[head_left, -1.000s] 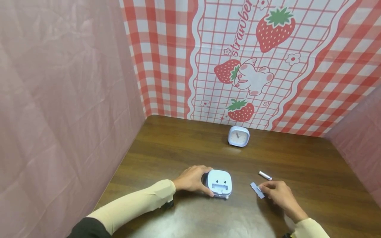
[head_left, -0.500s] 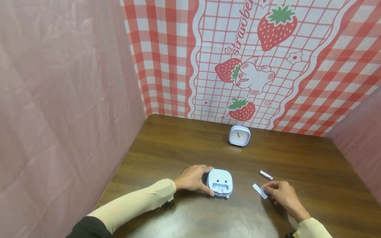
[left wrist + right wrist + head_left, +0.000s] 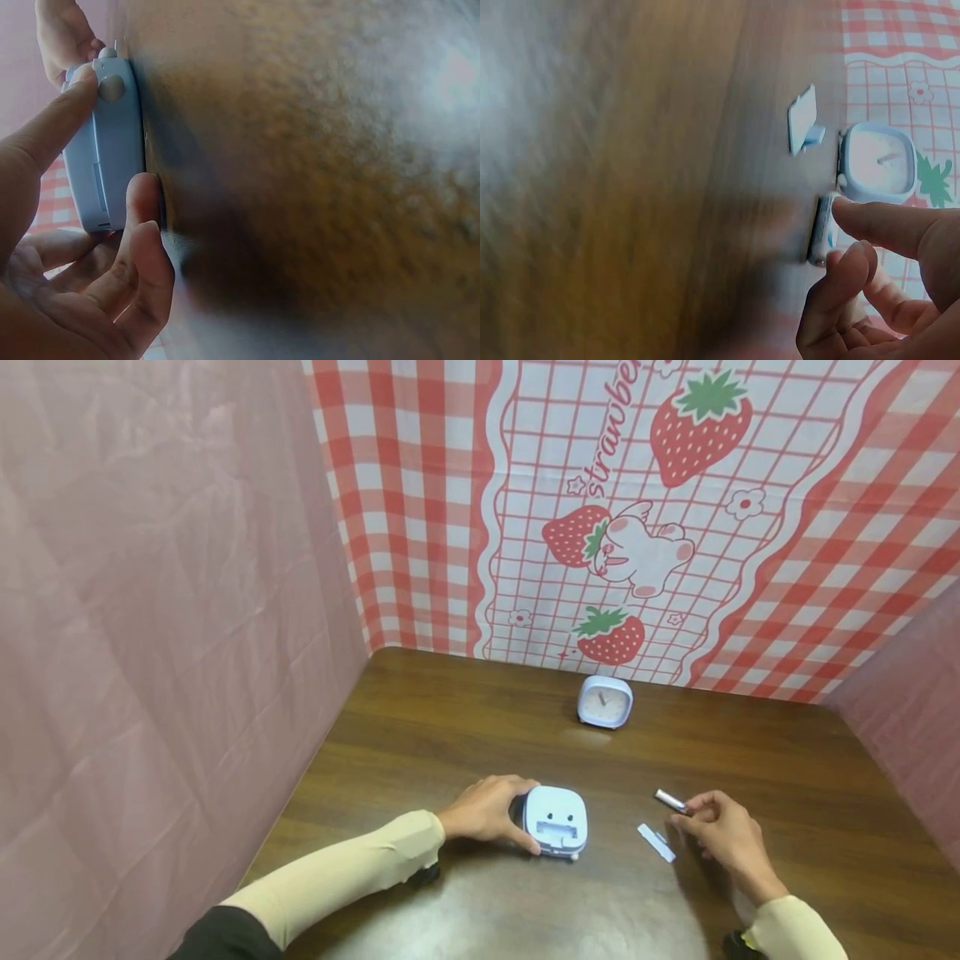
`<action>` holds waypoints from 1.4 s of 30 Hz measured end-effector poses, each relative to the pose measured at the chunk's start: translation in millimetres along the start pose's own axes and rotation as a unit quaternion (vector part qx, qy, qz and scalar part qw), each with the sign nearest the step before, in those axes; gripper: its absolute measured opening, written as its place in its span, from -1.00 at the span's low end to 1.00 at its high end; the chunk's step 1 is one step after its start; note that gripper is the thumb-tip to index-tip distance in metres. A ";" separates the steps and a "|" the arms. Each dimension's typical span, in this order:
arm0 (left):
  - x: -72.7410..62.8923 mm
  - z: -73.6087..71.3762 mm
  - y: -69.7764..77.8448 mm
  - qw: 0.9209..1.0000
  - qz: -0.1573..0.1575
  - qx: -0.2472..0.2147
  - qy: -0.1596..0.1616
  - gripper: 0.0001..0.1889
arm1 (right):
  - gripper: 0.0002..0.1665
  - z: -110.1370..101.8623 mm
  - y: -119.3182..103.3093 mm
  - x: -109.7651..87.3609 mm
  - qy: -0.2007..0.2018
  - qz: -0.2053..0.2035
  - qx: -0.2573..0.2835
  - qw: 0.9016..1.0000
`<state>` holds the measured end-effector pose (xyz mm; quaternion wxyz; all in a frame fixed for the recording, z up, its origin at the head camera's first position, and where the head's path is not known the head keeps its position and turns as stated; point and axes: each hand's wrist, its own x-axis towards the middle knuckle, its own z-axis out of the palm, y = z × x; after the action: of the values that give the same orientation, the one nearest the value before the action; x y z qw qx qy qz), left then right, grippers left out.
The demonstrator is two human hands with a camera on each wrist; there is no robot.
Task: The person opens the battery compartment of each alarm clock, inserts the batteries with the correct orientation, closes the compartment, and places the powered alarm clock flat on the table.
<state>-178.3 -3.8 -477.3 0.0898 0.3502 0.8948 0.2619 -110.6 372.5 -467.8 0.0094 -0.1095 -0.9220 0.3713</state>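
A pale blue table clock (image 3: 556,820) lies back up in the head view, showing two dark knobs and an open battery compartment. My left hand (image 3: 483,810) grips its left side, thumb at the near edge and fingers at the far edge. In the left wrist view, the thumb presses beside the round feet of the clock (image 3: 116,150). My right hand (image 3: 726,842) has thumb and fingers at the near end of a battery (image 3: 669,799), pinching it; the battery (image 3: 822,232) lies on the table. The loose battery cover (image 3: 657,843) lies between clock and right hand.
Another pale blue clock (image 3: 604,702) stands upright at the back of the brown wooden table (image 3: 450,718), facing me. Behind it hangs a red-checked strawberry cloth (image 3: 420,527). Pink cloth (image 3: 187,610) walls in the left side, with more on the right.
My right hand has let go of the battery cover, leaving it on the table, and moved up and right to the battery. The left hand keeps its hold on the clock.
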 end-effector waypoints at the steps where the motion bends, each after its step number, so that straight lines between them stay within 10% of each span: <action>1: 0.2 -0.1 0.1 1.000 -0.001 0.000 0.000 0.05 | -0.47 -1.3 0.8 1.2 -0.002 -0.002 0.000 1.000; 42: 3.6 2.1 -2.3 1.000 -0.004 0.001 -0.005 0.03 | -0.62 -2.6 4.3 7.5 0.005 0.002 -0.012 1.000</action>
<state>-181.6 -2.0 -480.3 0.0953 0.3481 0.8959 0.2589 -116.8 378.9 -469.3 0.0122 -0.1130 -0.9260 0.3599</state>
